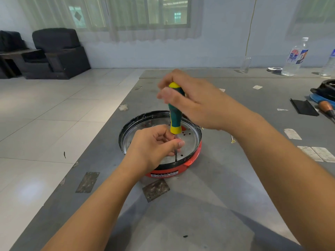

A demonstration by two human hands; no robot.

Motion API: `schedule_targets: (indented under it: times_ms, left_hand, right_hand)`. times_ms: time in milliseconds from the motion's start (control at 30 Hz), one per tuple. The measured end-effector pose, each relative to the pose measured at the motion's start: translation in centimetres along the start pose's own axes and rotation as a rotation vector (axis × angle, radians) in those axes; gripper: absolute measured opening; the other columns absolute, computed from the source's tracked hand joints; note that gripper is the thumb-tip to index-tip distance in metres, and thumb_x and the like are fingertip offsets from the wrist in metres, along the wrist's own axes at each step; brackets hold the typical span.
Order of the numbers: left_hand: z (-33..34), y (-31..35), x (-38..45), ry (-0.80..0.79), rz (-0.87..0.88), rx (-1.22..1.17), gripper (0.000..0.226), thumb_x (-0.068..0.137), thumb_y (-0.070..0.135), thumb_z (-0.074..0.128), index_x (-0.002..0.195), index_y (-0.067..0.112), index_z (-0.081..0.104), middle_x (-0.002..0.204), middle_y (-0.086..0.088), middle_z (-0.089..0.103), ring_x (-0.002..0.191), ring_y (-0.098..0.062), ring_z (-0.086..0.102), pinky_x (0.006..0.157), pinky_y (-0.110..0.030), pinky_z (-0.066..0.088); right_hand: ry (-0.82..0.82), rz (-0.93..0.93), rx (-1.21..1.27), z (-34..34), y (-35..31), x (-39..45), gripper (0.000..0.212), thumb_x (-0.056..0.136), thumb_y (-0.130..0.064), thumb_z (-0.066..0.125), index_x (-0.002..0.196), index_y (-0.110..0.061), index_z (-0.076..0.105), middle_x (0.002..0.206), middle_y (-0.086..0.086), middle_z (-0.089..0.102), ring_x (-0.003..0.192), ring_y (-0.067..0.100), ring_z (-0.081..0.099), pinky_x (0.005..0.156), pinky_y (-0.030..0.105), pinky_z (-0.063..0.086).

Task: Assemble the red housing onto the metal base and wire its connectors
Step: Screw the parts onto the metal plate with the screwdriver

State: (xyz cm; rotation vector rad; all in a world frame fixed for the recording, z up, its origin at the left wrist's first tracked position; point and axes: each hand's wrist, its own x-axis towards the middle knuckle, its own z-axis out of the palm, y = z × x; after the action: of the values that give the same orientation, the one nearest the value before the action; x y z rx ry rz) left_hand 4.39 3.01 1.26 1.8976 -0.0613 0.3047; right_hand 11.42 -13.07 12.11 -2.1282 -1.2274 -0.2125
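Fingers (178, 143) of the left hand (154, 145) pinch the thin shaft of a screwdriver (175, 113), whose tip meets the perforated metal base (188, 142). Above, the right hand (195, 102) curls round the green-and-yellow handle. Beneath both, the base sits in the red housing (192, 158), on the grey table (208, 196).

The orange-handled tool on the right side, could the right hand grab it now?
Probably not yet: the right hand grips the screwdriver over the metal base. The orange-handled tool lies uncovered on the table.
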Motion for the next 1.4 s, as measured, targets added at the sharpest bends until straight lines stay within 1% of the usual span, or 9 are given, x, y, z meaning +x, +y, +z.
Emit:
schedule_targets:
  times_ms: [133, 233, 367, 467, 600, 700, 967, 1200, 1400]
  left_hand:
    - [-0.6, 0.3, 0.0, -0.077, 0.006, 0.015, 0.008, 0.091, 0.015, 0.079, 0.094, 0.009, 0.075, 0.086, -0.002, 0.08, 0.085, -0.016, 0.079, 0.071, -0.022, 0.062]
    - [-0.7, 0.4, -0.3, -0.138, 0.047, 0.056, 0.008, 0.097, 0.019, 0.072, 0.102, 0.014, 0.075, 0.091, 0.005, 0.081, 0.091, -0.01, 0.078, 0.076, -0.02, 0.061]
    - [0.2, 0.3, -0.5, -0.054, 0.028, 0.063, 0.01, 0.09, 0.029, 0.081, 0.099, 0.027, 0.078, 0.088, 0.007, 0.08, 0.087, -0.008, 0.077, 0.082, -0.023, 0.061]
    - [0.8, 0.1, -0.6, 0.069, 0.002, 0.134, 0.016, 0.08, 0.034, 0.088, 0.084, 0.024, 0.075, 0.077, 0.004, 0.077, 0.075, -0.014, 0.076, 0.079, -0.034, 0.064]
    - [0.4, 0.0, -0.3, 0.037, -0.047, 0.068, 0.013, 0.086, 0.022, 0.085, 0.083, 0.014, 0.075, 0.076, 0.0, 0.078, 0.074, -0.014, 0.077, 0.069, -0.026, 0.064]
    - [0.2, 0.0, -0.4, -0.015, -0.053, 0.048, 0.005, 0.092, 0.018, 0.078, 0.09, 0.014, 0.075, 0.081, 0.003, 0.08, 0.08, -0.011, 0.078, 0.068, -0.02, 0.061]
    - [0.5, 0.0, -0.6, 0.038, -0.016, 0.056, 0.01, 0.084, 0.035, 0.086, 0.09, 0.031, 0.079, 0.081, 0.005, 0.079, 0.081, -0.015, 0.077, 0.085, -0.041, 0.063]
    - [0.8, -0.6, -0.6, 0.043, 0.008, 0.114, 0.008, 0.09, 0.027, 0.081, 0.084, 0.026, 0.075, 0.081, 0.011, 0.079, 0.079, -0.008, 0.077, 0.08, -0.035, 0.064]
    - [0.6, -0.4, -0.9, -0.055, 0.069, 0.063, 0.005, 0.098, 0.026, 0.071, 0.1, 0.023, 0.075, 0.092, 0.013, 0.08, 0.092, -0.005, 0.077, 0.082, -0.02, 0.059]
  right_hand:
    - [-0.261, 0.054, 0.572, -1.4, 0.3, 0.3, 0.044, 0.1, -0.018, 0.049, 0.144, -0.025, 0.052, 0.131, -0.005, 0.067, 0.12, 0.009, 0.065, 0.101, 0.03, 0.054]
    - [-0.055, -0.004, 0.26, -1.0, 0.4, 0.5, 0.019, 0.093, -0.034, 0.071, 0.11, -0.026, 0.068, 0.091, -0.002, 0.073, 0.082, 0.009, 0.071, 0.077, 0.028, 0.059]
    - [0.271, -0.047, -0.218, 0.5, 0.2, 0.0, 0.048, 0.084, -0.071, 0.057, 0.073, -0.028, 0.039, 0.052, -0.007, 0.044, 0.05, 0.011, 0.042, 0.048, 0.028, 0.035]
    - [0.234, -0.066, -0.329, 0.6, 0.0, -0.2, 0.049, 0.089, -0.077, 0.038, 0.091, -0.029, 0.051, 0.062, -0.01, 0.053, 0.056, 0.007, 0.051, 0.053, 0.032, 0.042]
    - [-0.1, 0.08, 0.306, -0.5, 0.4, 0.1, 0.046, 0.098, -0.047, 0.045, 0.143, -0.042, 0.048, 0.117, -0.012, 0.069, 0.108, 0.007, 0.065, 0.097, 0.033, 0.053]
    - [-0.136, 0.038, 0.542, -0.3, 0.7, -0.1, 0.04, 0.102, -0.022, 0.047, 0.14, -0.03, 0.056, 0.113, -0.002, 0.074, 0.103, 0.014, 0.072, 0.089, 0.03, 0.059]
    - [0.415, 0.002, -0.393, 1.4, 0.7, -0.2, 0.044, 0.09, -0.067, 0.053, 0.079, -0.027, 0.038, 0.05, -0.006, 0.041, 0.047, 0.009, 0.043, 0.046, 0.027, 0.029]
    - [-0.136, 0.005, 0.579, -0.3, 1.6, -0.5, 0.046, 0.1, -0.021, 0.051, 0.145, -0.031, 0.05, 0.132, -0.006, 0.067, 0.119, 0.015, 0.066, 0.1, 0.042, 0.055]
    - [0.108, -0.005, 0.285, 0.9, 1.2, -0.1, 0.018, 0.09, -0.039, 0.073, 0.096, -0.025, 0.063, 0.078, 0.001, 0.071, 0.073, 0.015, 0.074, 0.07, 0.041, 0.062]
